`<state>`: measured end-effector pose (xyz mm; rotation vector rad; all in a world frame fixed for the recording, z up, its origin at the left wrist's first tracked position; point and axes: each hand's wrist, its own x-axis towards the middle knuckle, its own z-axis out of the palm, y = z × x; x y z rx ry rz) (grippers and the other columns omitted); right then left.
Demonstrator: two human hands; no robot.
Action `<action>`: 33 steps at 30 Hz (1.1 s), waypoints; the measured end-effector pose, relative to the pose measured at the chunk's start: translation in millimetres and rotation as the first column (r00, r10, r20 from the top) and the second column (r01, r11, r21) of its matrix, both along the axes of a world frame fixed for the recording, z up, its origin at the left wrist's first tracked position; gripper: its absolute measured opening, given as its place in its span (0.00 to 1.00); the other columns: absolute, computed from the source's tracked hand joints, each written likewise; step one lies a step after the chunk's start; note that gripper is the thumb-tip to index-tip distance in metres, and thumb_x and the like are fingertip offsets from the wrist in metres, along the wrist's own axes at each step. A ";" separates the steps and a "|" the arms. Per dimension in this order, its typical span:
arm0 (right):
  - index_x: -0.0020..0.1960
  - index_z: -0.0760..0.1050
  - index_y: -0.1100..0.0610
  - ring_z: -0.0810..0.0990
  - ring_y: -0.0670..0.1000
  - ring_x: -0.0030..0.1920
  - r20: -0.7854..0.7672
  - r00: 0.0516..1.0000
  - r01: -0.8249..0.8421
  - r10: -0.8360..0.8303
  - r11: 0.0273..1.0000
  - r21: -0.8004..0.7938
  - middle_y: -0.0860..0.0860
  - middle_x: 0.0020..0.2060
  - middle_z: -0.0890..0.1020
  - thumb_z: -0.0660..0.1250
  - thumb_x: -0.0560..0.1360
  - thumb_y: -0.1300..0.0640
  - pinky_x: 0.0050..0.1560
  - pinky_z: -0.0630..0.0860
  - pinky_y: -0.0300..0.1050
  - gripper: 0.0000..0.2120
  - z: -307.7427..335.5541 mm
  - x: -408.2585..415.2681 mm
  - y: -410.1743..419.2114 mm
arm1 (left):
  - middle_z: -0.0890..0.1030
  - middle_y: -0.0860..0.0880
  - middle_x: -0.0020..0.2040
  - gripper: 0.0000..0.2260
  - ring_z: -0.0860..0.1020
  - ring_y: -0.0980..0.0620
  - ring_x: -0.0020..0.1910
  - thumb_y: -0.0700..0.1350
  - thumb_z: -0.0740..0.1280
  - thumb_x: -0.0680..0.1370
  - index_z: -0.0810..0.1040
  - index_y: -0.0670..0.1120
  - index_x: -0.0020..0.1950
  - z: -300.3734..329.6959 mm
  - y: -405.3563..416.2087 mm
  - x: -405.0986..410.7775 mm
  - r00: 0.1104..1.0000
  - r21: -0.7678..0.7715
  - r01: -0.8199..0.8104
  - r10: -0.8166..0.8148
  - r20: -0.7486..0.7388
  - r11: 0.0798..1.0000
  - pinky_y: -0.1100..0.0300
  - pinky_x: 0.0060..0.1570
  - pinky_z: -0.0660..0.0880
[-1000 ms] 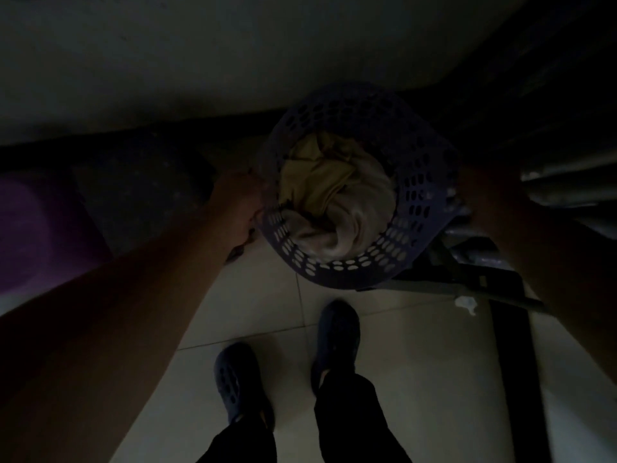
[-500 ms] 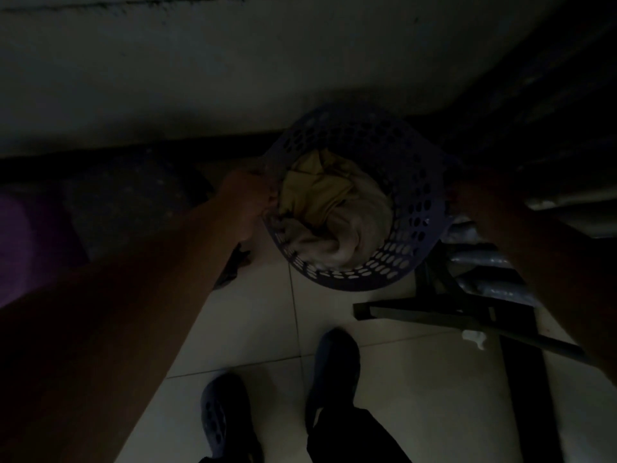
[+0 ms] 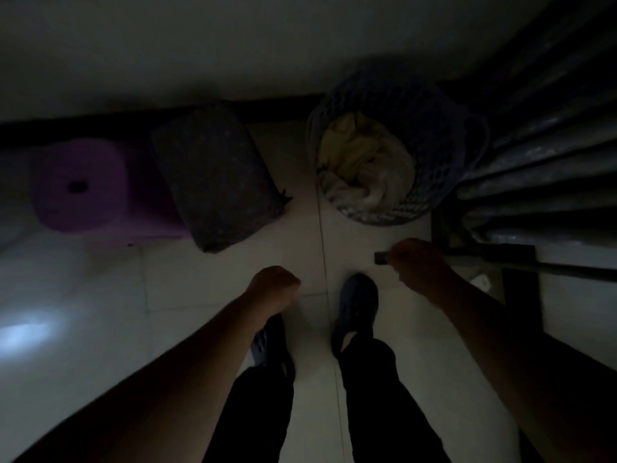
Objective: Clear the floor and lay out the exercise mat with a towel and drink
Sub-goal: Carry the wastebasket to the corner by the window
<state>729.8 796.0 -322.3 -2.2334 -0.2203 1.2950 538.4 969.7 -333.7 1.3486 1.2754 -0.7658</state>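
Note:
The lilac perforated laundry basket (image 3: 447,135) stands on the tiled floor against the wall, with yellow and cream cloth (image 3: 367,162) heaped inside. A rolled purple exercise mat (image 3: 80,188) lies at the left by the wall, its end facing me. My left hand (image 3: 273,289) hangs in a fist over my left shoe, apart from everything. My right hand (image 3: 420,267) is curled below the basket and not touching it. The end of a dark floor bar (image 3: 381,257) shows beside its fingers. The light is dim.
A dark grey bundle (image 3: 213,182) lies between the mat and the basket. A dark metal rack with long pipes (image 3: 534,168) fills the right side, its foot reaching onto the floor. A small white scrap (image 3: 480,280) lies by it. My shoes (image 3: 357,305) stand on pale tiles.
The basket went down onto the floor by the wall and both hands let go of its rim and drew back. My view rose and shifted left, bringing the mat and bundle into sight.

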 end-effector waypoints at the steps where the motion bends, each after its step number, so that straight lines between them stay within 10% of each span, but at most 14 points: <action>1: 0.47 0.80 0.64 0.82 0.61 0.42 -0.044 0.998 0.036 -0.041 0.994 -0.104 0.62 0.42 0.82 0.66 0.75 0.62 0.49 0.82 0.55 0.06 4.4 -16.6 -2.2 | 0.82 0.36 0.54 0.10 0.81 0.39 0.54 0.41 0.63 0.77 0.81 0.38 0.52 5.0 -8.9 -20.2 1.000 0.002 -0.005 0.005 -0.029 1.000 0.50 0.56 0.78; 7: 0.43 0.77 0.56 0.82 0.53 0.38 -0.272 0.962 -0.024 -0.039 0.974 -0.225 0.57 0.43 0.82 0.67 0.76 0.60 0.39 0.78 0.45 0.04 16.6 -93.3 -37.1 | 0.73 0.43 0.36 0.07 0.75 0.54 0.23 0.39 0.62 0.76 0.73 0.46 0.38 36.3 -79.1 -116.0 0.921 -0.100 -0.377 0.361 -0.144 0.921 0.64 0.26 0.67; 19: 0.39 0.78 0.55 0.85 0.55 0.40 -0.243 0.852 -0.522 0.464 0.792 -0.318 0.56 0.39 0.84 0.64 0.71 0.60 0.43 0.82 0.51 0.05 19.3 -171.8 -75.9 | 0.79 0.46 0.37 0.07 0.76 0.51 0.31 0.44 0.63 0.77 0.77 0.45 0.41 36.1 -178.0 -211.4 0.636 0.031 -0.767 0.766 -0.099 0.641 0.63 0.33 0.73; 33: 0.42 0.77 0.65 0.82 0.67 0.49 -0.174 0.417 -0.867 0.892 0.333 -0.371 0.66 0.43 0.82 0.60 0.73 0.61 0.48 0.79 0.56 0.10 75.2 -310.1 -91.0 | 0.80 0.43 0.40 0.07 0.78 0.47 0.36 0.41 0.64 0.77 0.77 0.45 0.39 119.6 -350.3 -400.3 0.202 0.035 -0.978 0.976 -0.085 0.205 0.54 0.41 0.77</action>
